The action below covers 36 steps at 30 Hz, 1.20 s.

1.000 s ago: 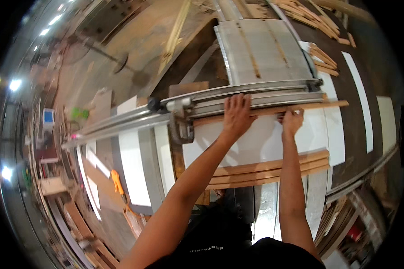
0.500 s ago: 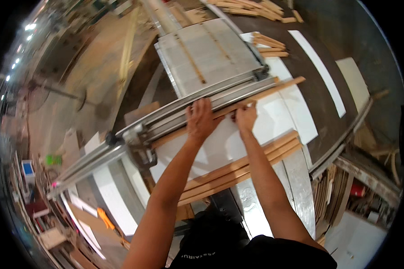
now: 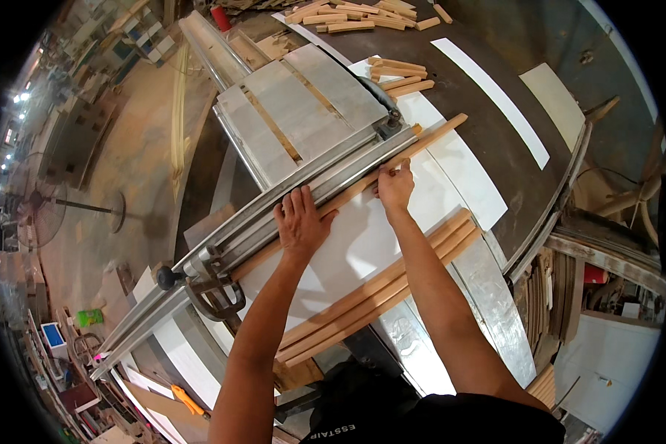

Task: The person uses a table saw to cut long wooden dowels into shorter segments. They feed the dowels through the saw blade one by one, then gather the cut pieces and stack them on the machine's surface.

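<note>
Pressing flat on a long wooden strip, the left hand lies palm down with fingers spread, its fingertips reaching onto the metal fence rail just beyond. The right hand rests farther along the same strip, fingers loosely curled with the tips on the wood; it pins the strip and does not wrap around it.

The strip lies directly under both hands, snug against the near face of the rail. Its long axis runs diagonally, from lower left by the clamp up to the right, where its free end sticks out past the end of the rail. The right hand is nearer that free end; the left hand sits nearer the strip's middle.

Beneath the strip is a white table surface. Closer to the person, a bundle of similar wooden strips lies parallel to the first, well apart from either hand. Beyond the rail is a grey sliding table, and more short wood offcuts lie on the dark bench at the far side.

Around it stretches a workshop floor with a standing fan off to the left and stacked boards on the right.
</note>
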{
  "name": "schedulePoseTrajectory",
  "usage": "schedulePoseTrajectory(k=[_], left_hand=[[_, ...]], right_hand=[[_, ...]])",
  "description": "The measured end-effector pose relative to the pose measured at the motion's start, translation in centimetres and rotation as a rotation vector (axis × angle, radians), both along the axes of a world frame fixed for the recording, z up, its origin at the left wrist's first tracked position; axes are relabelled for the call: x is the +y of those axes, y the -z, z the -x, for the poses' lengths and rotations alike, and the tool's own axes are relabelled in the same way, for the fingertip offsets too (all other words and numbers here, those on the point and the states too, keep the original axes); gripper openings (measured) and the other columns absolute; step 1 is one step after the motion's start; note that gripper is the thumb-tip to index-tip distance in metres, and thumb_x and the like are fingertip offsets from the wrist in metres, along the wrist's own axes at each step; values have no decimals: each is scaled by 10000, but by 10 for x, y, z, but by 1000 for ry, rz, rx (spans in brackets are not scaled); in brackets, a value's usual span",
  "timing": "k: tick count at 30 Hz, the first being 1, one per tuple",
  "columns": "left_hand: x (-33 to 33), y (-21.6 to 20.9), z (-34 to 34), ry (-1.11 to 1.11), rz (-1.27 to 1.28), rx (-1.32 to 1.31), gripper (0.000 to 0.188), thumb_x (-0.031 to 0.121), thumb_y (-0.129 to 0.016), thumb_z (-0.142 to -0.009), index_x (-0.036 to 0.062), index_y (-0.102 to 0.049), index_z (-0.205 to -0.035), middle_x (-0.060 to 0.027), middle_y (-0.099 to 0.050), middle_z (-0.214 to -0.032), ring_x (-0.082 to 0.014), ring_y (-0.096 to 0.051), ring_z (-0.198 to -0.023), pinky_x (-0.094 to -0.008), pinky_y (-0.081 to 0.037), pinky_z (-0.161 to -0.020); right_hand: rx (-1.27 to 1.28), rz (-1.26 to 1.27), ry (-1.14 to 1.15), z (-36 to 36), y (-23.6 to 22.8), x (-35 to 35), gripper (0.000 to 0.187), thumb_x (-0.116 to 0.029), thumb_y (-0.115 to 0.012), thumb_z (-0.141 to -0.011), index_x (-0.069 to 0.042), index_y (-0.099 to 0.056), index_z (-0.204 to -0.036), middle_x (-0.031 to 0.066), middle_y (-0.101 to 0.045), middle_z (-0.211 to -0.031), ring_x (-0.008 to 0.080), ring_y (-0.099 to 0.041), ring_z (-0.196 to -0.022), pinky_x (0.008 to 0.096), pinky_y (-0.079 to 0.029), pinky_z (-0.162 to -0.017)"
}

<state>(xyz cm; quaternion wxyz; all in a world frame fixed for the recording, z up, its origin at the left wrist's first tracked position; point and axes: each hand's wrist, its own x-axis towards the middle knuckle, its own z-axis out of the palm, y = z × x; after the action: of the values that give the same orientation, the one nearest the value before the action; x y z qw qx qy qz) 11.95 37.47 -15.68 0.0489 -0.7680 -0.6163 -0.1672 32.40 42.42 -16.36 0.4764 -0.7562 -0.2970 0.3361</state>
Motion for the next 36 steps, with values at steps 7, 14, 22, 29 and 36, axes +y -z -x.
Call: schedulePoseTrajectory(k=[7, 14, 22, 29, 36], left_hand=[[2, 5, 2, -2, -48, -11, 882, 571, -799, -742, 0, -493, -1339, -136, -539, -1240, -323, -511, -1160, -487, -366, -1009], [-2, -2, 2, 14, -35, -20, 887, 536, -825, -730, -2, -486, -1348, -131, -542, -1210, -315, -509, -1154, -490, -366, -1004], [-3, -6, 0, 14, -18, -8, 873, 544, -815, -738, -9, -510, -1340, -127, -556, -1211, -298, -528, -1133, -483, -372, -999], [-3, -3, 1, 10, -3, -34, 891, 505, -839, -726, 2, -470, -1362, -133, -528, -1228, -322, -500, -1160, -484, -362, -1008], [-6, -3, 1, 2, -21, -39, 885, 509, -833, -735, 6, -466, -1363, -135, -530, -1244, -326, -501, -1182, -491, -364, -1010]], right_hand=[[-12, 23, -43, -3, 4, 6, 538, -100, -611, -933, 112, -364, -1362, 179, -704, -732, 259, -687, -526, 373, -548, -455], [33, 18, -37, -1, -4, 1, 531, -77, -606, -931, 104, -351, -1361, 186, -698, -737, 271, -687, -532, 382, -543, -455], [-44, -23, -36, -4, 9, 2, 418, -86, -605, -933, 99, -399, -1247, 160, -694, -715, 257, -686, -529, 377, -544, -459], [-22, -9, -16, 0, -5, -1, 454, -86, -602, -935, 105, -381, -1282, 165, -691, -706, 264, -691, -539, 377, -551, -471], [-40, -18, -28, -1, 0, -1, 478, -76, -607, -928, 110, -374, -1302, 172, -695, -711, 278, -695, -548, 382, -555, -479]])
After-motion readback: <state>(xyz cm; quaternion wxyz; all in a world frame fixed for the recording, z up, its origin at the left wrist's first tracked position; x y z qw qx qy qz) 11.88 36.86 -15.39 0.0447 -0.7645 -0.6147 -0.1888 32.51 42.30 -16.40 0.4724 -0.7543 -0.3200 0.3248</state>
